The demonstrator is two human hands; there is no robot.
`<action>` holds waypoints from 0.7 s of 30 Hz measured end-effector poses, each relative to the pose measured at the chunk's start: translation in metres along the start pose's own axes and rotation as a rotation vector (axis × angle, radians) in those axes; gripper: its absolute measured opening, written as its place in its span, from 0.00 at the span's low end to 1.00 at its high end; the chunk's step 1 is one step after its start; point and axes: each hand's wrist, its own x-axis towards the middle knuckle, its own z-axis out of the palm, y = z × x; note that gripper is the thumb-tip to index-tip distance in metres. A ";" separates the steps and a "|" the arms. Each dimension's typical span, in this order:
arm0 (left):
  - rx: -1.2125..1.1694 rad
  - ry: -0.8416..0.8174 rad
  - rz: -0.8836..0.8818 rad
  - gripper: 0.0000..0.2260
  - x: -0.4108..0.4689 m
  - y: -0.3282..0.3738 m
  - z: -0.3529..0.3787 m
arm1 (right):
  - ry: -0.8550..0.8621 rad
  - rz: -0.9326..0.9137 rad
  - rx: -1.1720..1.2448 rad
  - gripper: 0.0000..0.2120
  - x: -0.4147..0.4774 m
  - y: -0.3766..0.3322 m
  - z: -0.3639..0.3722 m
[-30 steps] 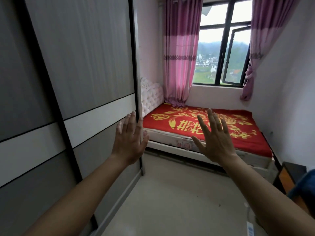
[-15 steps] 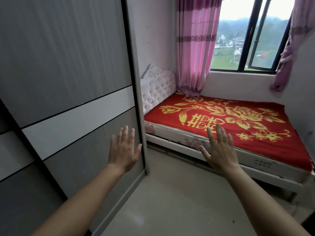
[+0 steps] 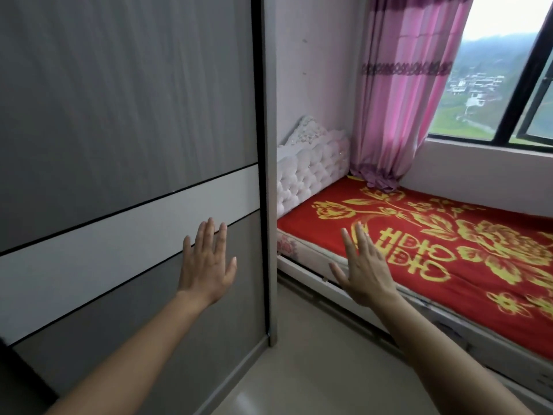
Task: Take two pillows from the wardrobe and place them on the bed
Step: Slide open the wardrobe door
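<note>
The wardrobe fills the left half of the head view, its grey sliding door with a white band closed. No pillows are visible. The bed lies at the right, covered by a red sheet with gold flowers, and has a white tufted headboard. My left hand is raised, fingers spread, in front of the wardrobe door's lower panel; whether it touches the door I cannot tell. My right hand is raised with fingers apart, in front of the bed's near edge. Both hands hold nothing.
A pink curtain hangs in the corner behind the bed's head. A dark-framed window sits above the bed's far side. Pale floor runs between wardrobe and bed.
The view has moved closer to the wardrobe and bed and turned left. Both hands stay raised and spread, now lower in the view, the left one over the wardrobe door.
</note>
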 end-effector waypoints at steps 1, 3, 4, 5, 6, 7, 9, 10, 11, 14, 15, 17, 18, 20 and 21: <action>0.000 -0.004 -0.010 0.35 0.018 -0.004 0.013 | -0.024 -0.025 0.003 0.40 0.023 -0.007 0.011; 0.036 0.012 -0.033 0.36 0.061 -0.014 0.033 | -0.077 -0.052 0.032 0.41 0.073 -0.021 0.030; 0.072 0.037 -0.047 0.37 0.084 -0.020 0.039 | -0.099 -0.058 0.061 0.41 0.097 -0.029 0.037; 0.110 0.081 -0.056 0.38 0.109 -0.028 0.041 | -0.113 -0.056 0.099 0.41 0.121 -0.038 0.042; 0.139 0.151 -0.062 0.38 0.136 -0.037 0.042 | -0.117 -0.049 0.139 0.40 0.144 -0.045 0.046; 0.157 0.235 -0.073 0.38 0.164 -0.047 0.041 | -0.116 -0.042 0.181 0.40 0.166 -0.053 0.050; 0.164 0.360 -0.092 0.38 0.211 -0.066 0.042 | -0.111 -0.036 0.288 0.38 0.207 -0.065 0.055; 0.171 0.388 -0.087 0.38 0.229 -0.074 0.046 | -0.113 -0.036 0.344 0.38 0.225 -0.071 0.058; 0.190 0.401 -0.077 0.38 0.244 -0.080 0.052 | -0.120 -0.033 0.409 0.37 0.242 -0.078 0.062; 0.275 0.397 -0.055 0.36 0.265 -0.103 0.087 | -0.120 -0.035 0.603 0.35 0.293 -0.101 0.076; 0.315 0.386 -0.049 0.36 0.266 -0.113 0.099 | -0.116 -0.046 0.645 0.35 0.310 -0.110 0.081; 0.419 0.381 -0.024 0.36 0.265 -0.129 0.120 | -0.121 -0.089 0.702 0.33 0.341 -0.129 0.092; 0.466 0.398 -0.019 0.35 0.266 -0.134 0.127 | -0.117 -0.106 0.724 0.32 0.355 -0.138 0.098; 0.529 0.448 -0.031 0.34 0.269 -0.139 0.135 | -0.092 -0.085 0.780 0.31 0.379 -0.156 0.110; 0.546 0.471 -0.033 0.34 0.270 -0.138 0.136 | -0.077 -0.040 0.819 0.31 0.389 -0.165 0.116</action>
